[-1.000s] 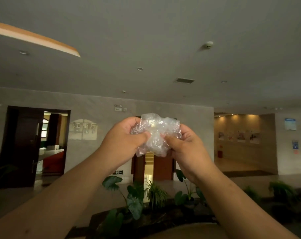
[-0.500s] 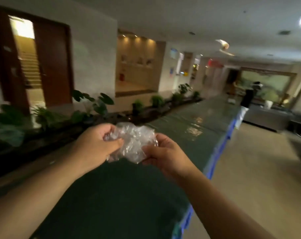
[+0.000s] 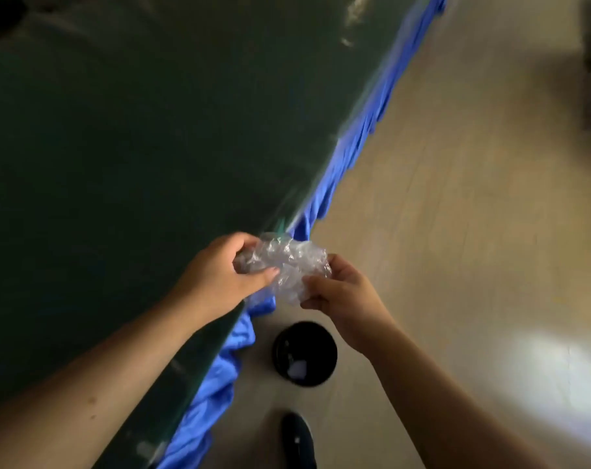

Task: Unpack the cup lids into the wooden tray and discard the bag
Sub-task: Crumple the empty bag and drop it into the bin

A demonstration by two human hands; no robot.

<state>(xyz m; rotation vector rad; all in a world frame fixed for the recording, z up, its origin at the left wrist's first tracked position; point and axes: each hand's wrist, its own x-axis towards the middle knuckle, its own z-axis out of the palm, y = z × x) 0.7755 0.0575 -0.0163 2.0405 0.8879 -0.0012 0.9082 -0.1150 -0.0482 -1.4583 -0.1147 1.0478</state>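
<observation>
A crumpled clear plastic bag is bunched into a ball between both hands, over the table's edge. My left hand grips its left side with thumb and fingers. My right hand pinches its right side. Below the hands, on the floor, stands a round black waste bin with something pale inside. No cup lids and no wooden tray are in view.
A long dark green table fills the left, with a blue cloth skirt hanging along its edge. Beige floor lies to the right. A dark shoe shows at the bottom, near the bin.
The view has swung from the ceiling and hall down to the table edge and floor. Both hands still hold the crumpled bag, now above and slightly beyond the black bin.
</observation>
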